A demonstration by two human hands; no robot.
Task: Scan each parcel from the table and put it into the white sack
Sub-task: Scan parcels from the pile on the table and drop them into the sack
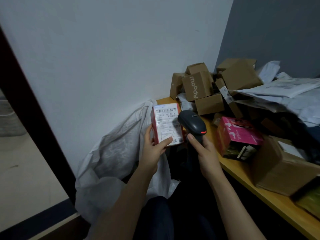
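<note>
**Parcel held at the scanner**

In the head view, we see the left hand [153, 146] gripping a small red-edged, white-labelled cardboard parcel [167, 125] above the crumpled white sack [112, 153], beside the yellow wooden bench [245, 172]. The right hand [206, 153] clasps a dark handheld scanner [192, 123] just beside the label.

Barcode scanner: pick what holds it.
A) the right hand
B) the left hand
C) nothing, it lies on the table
A: the right hand grips the barcode scanner by its handle, while the left hand holds the red-edged labelled parcel.
</note>
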